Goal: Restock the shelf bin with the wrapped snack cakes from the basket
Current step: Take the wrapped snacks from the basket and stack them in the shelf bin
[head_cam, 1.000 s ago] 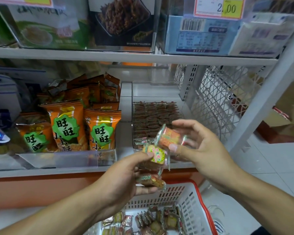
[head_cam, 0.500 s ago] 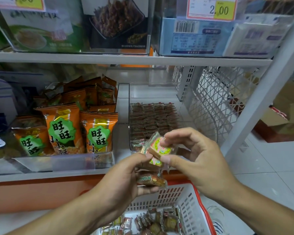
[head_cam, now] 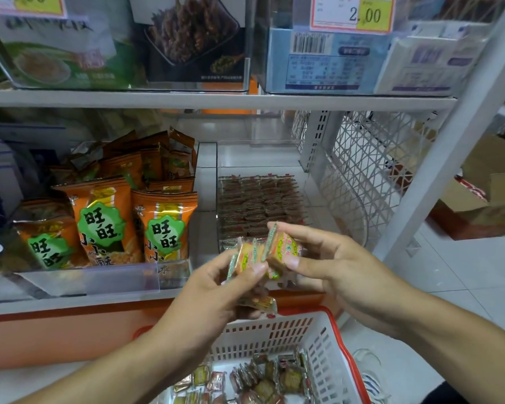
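Observation:
My left hand (head_cam: 213,290) grips a small stack of wrapped snack cakes (head_cam: 245,258), with one more cake (head_cam: 260,303) sticking out under its fingers. My right hand (head_cam: 330,263) pinches a single wrapped cake (head_cam: 283,246) by thumb and fingers, right beside that stack. Both hands hover just in front of the clear shelf bin (head_cam: 231,158), which holds rows of the same cakes (head_cam: 260,199). Below, the white basket with a red rim (head_cam: 344,345) holds several loose wrapped cakes (head_cam: 274,380).
Orange snack bags (head_cam: 105,217) stand in the bin to the left. A white wire divider (head_cam: 362,170) and a slanted shelf post (head_cam: 438,141) close the right side. The upper shelf (head_cam: 216,99) carries boxed goods and a price tag (head_cam: 353,13). A cardboard box (head_cam: 490,193) sits on the floor.
My right hand came back to the left hand's stack, took hold of another cake there, and now holds it beside the stack.

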Demonstrator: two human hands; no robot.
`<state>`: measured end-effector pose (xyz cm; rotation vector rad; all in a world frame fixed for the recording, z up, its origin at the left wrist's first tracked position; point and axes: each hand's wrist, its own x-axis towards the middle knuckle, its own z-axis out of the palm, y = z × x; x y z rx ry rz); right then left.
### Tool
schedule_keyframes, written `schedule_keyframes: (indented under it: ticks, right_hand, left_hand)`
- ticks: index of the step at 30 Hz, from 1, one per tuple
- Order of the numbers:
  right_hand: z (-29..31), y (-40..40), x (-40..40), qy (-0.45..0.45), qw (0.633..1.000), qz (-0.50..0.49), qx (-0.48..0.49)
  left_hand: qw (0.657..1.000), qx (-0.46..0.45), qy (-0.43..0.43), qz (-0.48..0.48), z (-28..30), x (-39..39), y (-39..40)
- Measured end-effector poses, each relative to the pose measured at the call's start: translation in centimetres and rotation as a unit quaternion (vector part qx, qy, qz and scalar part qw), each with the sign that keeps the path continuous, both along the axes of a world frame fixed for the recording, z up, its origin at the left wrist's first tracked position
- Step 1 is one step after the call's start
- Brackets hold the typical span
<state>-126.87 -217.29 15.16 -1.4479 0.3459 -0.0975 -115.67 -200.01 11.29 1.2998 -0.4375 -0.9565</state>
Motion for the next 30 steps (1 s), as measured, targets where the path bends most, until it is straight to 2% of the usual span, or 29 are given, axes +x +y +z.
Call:
schedule_keyframes:
  ticks: [2, 5, 11, 20, 25, 30]
  right_hand:
    - [0.1, 0.0, -0.1, 0.015, 0.997, 0.018, 0.08]
    - [-0.2, 0.0, -0.1, 0.037, 0.99, 0.035, 0.129]
    - [0.3, -0.8, 0.0, 0.036, 0.984, 0.002, 0.175]
    - [0.6, -0.5, -0.4, 0.059, 0.979, 0.07, 0.181]
    - [0.5, -0.4, -0.3, 0.053, 0.989, 0.052, 0.125]
    - [0.6, -0.4, -0.5, 0.042, 0.994, 0.052, 0.081]
  left_hand:
    - [0.999, -0.004, -0.039, 0.028, -0.1, 0.0, 0.0]
    - [0.998, -0.013, -0.062, 0.025, -0.1, 0.1, 0.1]
    - [0.999, -0.034, -0.006, -0.024, 0.3, 1.3, 0.2]
    - [0.989, -0.042, -0.108, -0.087, -0.1, 0.8, 0.1]
    - [0.982, -0.044, -0.176, -0.062, 0.3, 0.5, -0.3]
    - [0.98, -0.035, -0.183, -0.07, 0.5, 0.4, -0.7]
